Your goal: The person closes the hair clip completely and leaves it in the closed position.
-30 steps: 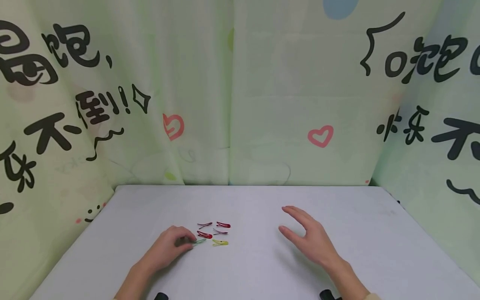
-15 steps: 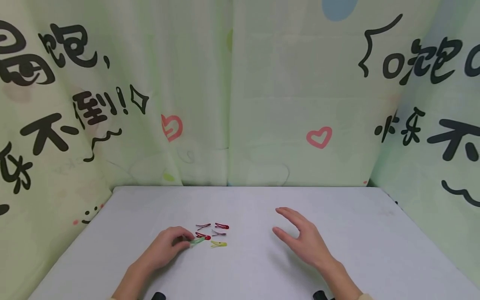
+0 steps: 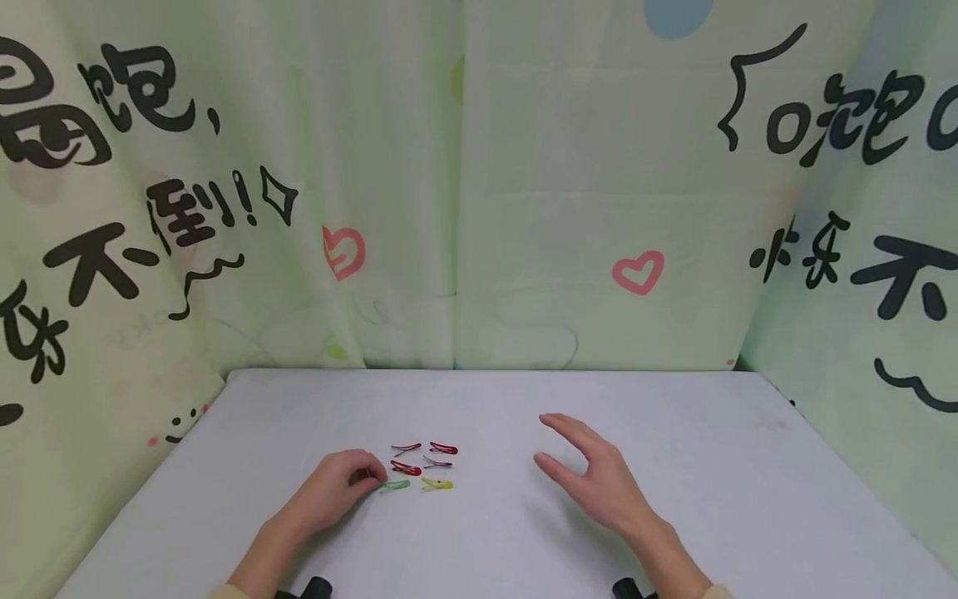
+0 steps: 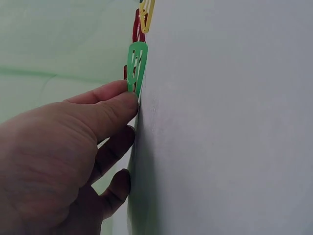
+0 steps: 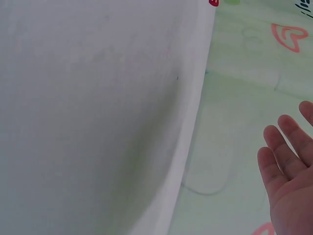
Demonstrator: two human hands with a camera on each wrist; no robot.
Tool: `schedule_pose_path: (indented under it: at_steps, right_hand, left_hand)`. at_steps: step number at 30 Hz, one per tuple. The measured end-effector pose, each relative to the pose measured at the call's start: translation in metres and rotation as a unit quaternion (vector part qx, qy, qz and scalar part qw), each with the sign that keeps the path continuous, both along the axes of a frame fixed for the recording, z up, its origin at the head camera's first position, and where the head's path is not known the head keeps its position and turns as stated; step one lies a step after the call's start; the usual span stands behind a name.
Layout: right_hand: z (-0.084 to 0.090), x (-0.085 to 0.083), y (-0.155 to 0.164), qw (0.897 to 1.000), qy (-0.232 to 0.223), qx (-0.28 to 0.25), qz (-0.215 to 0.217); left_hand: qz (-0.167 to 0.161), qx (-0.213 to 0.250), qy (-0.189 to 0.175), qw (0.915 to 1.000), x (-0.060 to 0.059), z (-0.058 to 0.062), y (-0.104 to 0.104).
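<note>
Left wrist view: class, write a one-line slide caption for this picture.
Left hand pinching the end of a green hair clip on a white table, with red and yellow clips beyond.

You see a tabletop [image 3: 524,532] with a matt, pale grey-white surface, smooth and faintly mottled in the wrist views, showing no gloss. At its 12 o'clock edge hangs a curtain [image 3: 524,208] of thin cloth, light green, matt, softly creased, printed with flat black characters and pink hearts. The green hair clip [image 4: 136,66] looks like thin enamelled metal, smooth, with a soft sheen and cut slots. The yellow clip [image 3: 437,484] and red clips [image 3: 407,467] show the same glossy painted finish. Your left hand [image 3: 340,487] touches the green clip; skin bare, matt.
</note>
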State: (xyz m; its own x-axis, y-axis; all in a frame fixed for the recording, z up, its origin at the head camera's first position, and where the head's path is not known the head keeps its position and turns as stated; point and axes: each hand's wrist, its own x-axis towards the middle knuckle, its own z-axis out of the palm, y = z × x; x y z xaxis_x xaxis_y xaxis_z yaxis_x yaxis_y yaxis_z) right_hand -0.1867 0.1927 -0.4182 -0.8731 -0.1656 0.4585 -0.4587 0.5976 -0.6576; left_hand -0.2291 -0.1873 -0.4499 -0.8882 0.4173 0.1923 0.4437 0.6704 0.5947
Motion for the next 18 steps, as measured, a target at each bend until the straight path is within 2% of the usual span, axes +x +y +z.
schedule_pose_path:
  at_steps: [4, 9, 12, 18]
  right_hand:
    - [0.0, -0.001, -0.004, 1.0, -0.001, -0.006, 0.005]
    - [0.0, -0.002, -0.008, 1.0, 0.009, -0.005, 0.009]
    - [-0.001, -0.003, -0.011, 1.0, 0.01, -0.009, 0.01]
    - [-0.001, -0.004, -0.018, 1.0, 0.01, -0.016, 0.023]
  left_hand:
    - [0.005, -0.002, 0.001, 1.0, 0.0, 0.002, 0.002]
    - [-0.02, 0.029, 0.026, 0.9991, 0.003, 0.007, 0.004]
    - [-0.033, 0.046, 0.031, 0.9979, 0.005, 0.014, 0.008]
    - [-0.031, 0.056, 0.03, 0.9975, 0.01, 0.025, 0.02]
